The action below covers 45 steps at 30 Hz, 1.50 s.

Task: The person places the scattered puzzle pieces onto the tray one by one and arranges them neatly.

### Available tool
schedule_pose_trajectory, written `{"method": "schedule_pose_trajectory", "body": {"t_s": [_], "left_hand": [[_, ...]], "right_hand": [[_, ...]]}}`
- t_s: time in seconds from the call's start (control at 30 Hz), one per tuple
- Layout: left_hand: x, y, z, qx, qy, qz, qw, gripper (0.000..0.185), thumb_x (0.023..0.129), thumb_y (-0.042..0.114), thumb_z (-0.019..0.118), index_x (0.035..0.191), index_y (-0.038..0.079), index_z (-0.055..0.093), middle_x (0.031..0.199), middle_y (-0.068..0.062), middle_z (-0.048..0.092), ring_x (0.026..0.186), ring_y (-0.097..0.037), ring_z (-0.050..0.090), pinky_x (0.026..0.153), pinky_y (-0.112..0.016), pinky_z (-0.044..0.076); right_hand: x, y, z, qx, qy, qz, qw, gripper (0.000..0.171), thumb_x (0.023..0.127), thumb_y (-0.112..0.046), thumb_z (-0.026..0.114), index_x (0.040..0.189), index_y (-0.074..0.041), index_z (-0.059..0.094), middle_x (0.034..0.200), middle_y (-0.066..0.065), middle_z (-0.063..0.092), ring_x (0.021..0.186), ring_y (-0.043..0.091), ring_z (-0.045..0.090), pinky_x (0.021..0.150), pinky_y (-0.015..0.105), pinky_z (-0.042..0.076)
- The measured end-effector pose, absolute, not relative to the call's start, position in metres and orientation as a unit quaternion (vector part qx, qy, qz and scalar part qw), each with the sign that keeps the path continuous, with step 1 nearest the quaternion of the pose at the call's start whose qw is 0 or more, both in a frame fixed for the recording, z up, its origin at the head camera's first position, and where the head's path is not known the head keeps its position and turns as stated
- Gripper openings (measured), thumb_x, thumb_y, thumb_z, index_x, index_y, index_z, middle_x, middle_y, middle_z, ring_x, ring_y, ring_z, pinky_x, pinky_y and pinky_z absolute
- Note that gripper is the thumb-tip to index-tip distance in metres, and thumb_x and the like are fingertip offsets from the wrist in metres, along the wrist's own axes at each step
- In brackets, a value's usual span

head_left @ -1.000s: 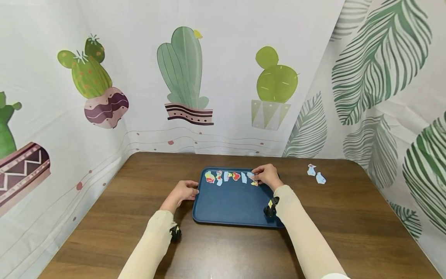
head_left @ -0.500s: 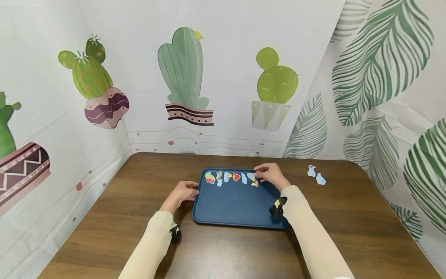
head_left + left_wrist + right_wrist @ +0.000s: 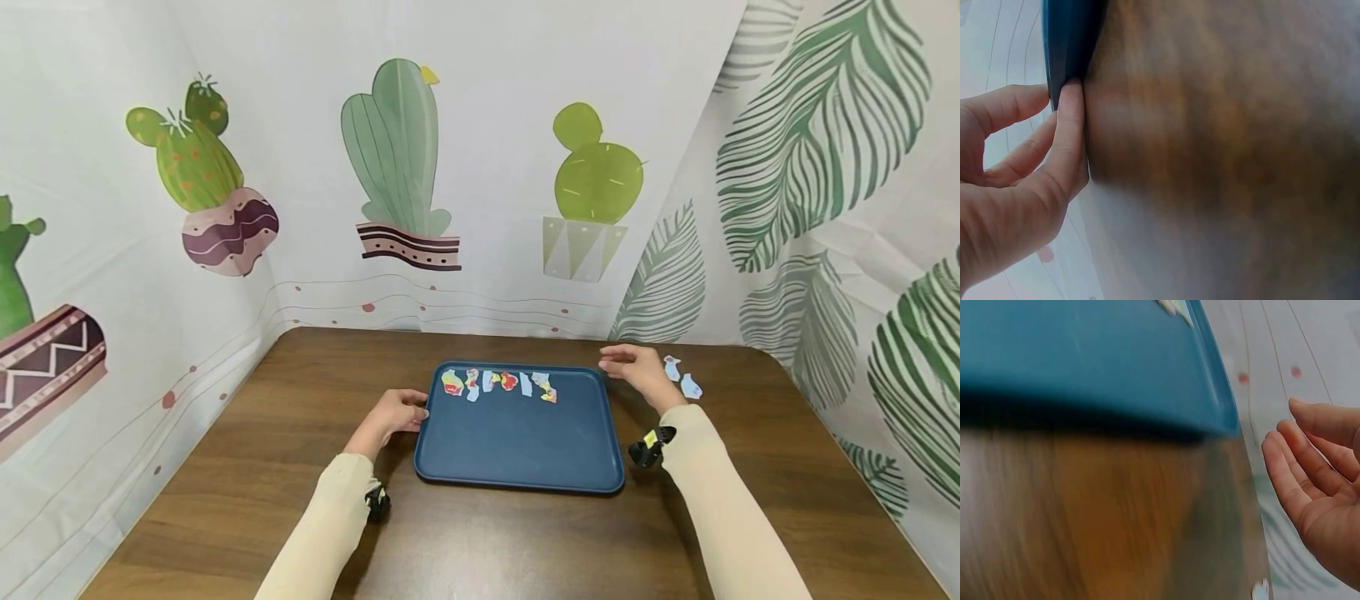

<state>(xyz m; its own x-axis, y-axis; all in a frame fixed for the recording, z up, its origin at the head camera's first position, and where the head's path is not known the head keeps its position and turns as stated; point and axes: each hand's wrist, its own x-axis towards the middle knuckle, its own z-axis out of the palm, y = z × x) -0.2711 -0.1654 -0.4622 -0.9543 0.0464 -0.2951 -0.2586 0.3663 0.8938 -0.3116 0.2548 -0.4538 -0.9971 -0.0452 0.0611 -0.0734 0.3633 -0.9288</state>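
A dark blue tray [image 3: 517,442] lies on the wooden table in the head view. Along its far side runs a row of irregular, colourful paper pieces: a yellow-and-red one [image 3: 452,383], a red one [image 3: 509,381], a pale blue one [image 3: 526,384], a multicoloured one [image 3: 545,387] and others. My left hand [image 3: 397,411] holds the tray's left rim; the left wrist view shows thumb and fingers pinching the edge [image 3: 1063,44]. Right of the tray's far right corner, my right hand [image 3: 636,369] hovers with loosely bent fingers [image 3: 1285,469] and nothing between them.
Two loose paper pieces lie on the table right of my right hand: one pale with red marks [image 3: 672,367], one pale blue [image 3: 691,387]. The brown wooden table [image 3: 480,542] ends at a cloth backdrop [image 3: 495,167] printed with cacti and leaves.
My right hand has let go of the multicoloured piece, leaving it on the tray, and has moved right, past the tray's edge. My left hand has stayed at the rim.
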Motion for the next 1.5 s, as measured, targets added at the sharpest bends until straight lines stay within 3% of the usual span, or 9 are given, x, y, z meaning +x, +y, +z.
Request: {"method": "schedule_pose_trajectory", "body": {"t_s": [0.23, 0.4, 0.47, 0.63, 0.73, 0.93, 1.1, 1.5], "left_hand": [[-0.27, -0.166, -0.463, -0.055, 0.816, 0.558, 0.138, 0.038, 0.086, -0.008, 0.061, 0.124, -0.011, 0.056, 0.096, -0.021, 0.064, 0.078, -0.022, 0.065, 0.074, -0.037, 0.059], [-0.271, -0.167, -0.462, -0.054, 0.817, 0.558, 0.136, 0.038, 0.086, -0.008, 0.061, 0.124, -0.011, 0.056, 0.097, -0.021, 0.064, 0.079, -0.022, 0.065, 0.075, -0.038, 0.059], [-0.271, -0.166, -0.461, -0.056, 0.815, 0.56, 0.136, 0.038, 0.086, -0.008, 0.061, 0.124, -0.011, 0.056, 0.097, -0.021, 0.064, 0.078, -0.022, 0.065, 0.074, -0.037, 0.059], [-0.272, -0.166, -0.463, -0.061, 0.816, 0.559, 0.137, 0.038, 0.086, -0.008, 0.061, 0.124, -0.01, 0.057, 0.097, -0.02, 0.064, 0.079, -0.021, 0.065, 0.075, -0.037, 0.059], [-0.272, -0.166, -0.464, -0.062, 0.818, 0.555, 0.138, 0.038, 0.086, -0.008, 0.061, 0.124, -0.01, 0.057, 0.098, -0.021, 0.063, 0.08, -0.022, 0.065, 0.075, -0.037, 0.058], [-0.272, -0.166, -0.464, -0.063, 0.815, 0.559, 0.138, 0.039, 0.086, -0.009, 0.06, 0.124, -0.01, 0.056, 0.099, -0.021, 0.063, 0.079, -0.021, 0.064, 0.075, -0.037, 0.058], [-0.273, -0.166, -0.464, -0.065, 0.816, 0.557, 0.139, 0.039, 0.087, -0.008, 0.06, 0.125, -0.01, 0.056, 0.1, -0.021, 0.064, 0.08, -0.021, 0.065, 0.076, -0.037, 0.058], [-0.274, -0.167, -0.466, -0.065, 0.815, 0.559, 0.138, 0.039, 0.086, -0.008, 0.061, 0.124, -0.01, 0.057, 0.097, -0.02, 0.064, 0.078, -0.021, 0.064, 0.074, -0.037, 0.059]], "right_hand": [[-0.298, 0.296, -0.453, 0.014, -0.822, 0.569, 0.029, 0.047, 0.09, -0.009, 0.068, 0.127, 0.015, 0.052, 0.103, 0.01, 0.067, 0.085, 0.006, 0.066, 0.08, 0.023, 0.055], [-0.288, 0.323, -0.453, -0.007, -0.833, 0.553, 0.029, 0.052, 0.091, -0.017, 0.067, 0.131, 0.011, 0.05, 0.1, -0.002, 0.067, 0.084, -0.003, 0.063, 0.08, 0.022, 0.055], [-0.284, 0.332, -0.453, -0.014, -0.838, 0.545, 0.032, 0.052, 0.092, -0.018, 0.067, 0.132, 0.01, 0.05, 0.104, 0.0, 0.068, 0.083, -0.006, 0.062, 0.079, 0.022, 0.055], [-0.277, 0.348, -0.452, -0.023, -0.844, 0.534, 0.048, 0.048, 0.092, -0.014, 0.065, 0.131, 0.012, 0.05, 0.101, -0.003, 0.07, 0.081, -0.006, 0.061, 0.074, 0.021, 0.054], [-0.274, 0.356, -0.451, -0.024, -0.837, 0.543, 0.058, 0.049, 0.092, -0.012, 0.065, 0.129, 0.015, 0.049, 0.089, -0.015, 0.068, 0.08, -0.004, 0.062, 0.071, 0.017, 0.053], [-0.272, 0.37, -0.454, -0.022, -0.827, 0.557, 0.07, 0.049, 0.091, -0.007, 0.065, 0.127, 0.02, 0.046, 0.083, -0.02, 0.064, 0.078, -0.005, 0.063, 0.071, 0.013, 0.053], [-0.273, 0.377, -0.462, -0.063, -0.821, 0.564, 0.06, 0.051, 0.089, -0.007, 0.067, 0.129, 0.018, 0.047, 0.085, -0.015, 0.064, 0.076, -0.008, 0.059, 0.069, 0.013, 0.053], [-0.273, 0.379, -0.473, -0.093, -0.881, 0.463, 0.01, 0.057, 0.087, -0.013, 0.069, 0.133, 0.013, 0.046, 0.112, 0.02, 0.061, 0.078, -0.006, 0.047, 0.064, 0.01, 0.043]]}}
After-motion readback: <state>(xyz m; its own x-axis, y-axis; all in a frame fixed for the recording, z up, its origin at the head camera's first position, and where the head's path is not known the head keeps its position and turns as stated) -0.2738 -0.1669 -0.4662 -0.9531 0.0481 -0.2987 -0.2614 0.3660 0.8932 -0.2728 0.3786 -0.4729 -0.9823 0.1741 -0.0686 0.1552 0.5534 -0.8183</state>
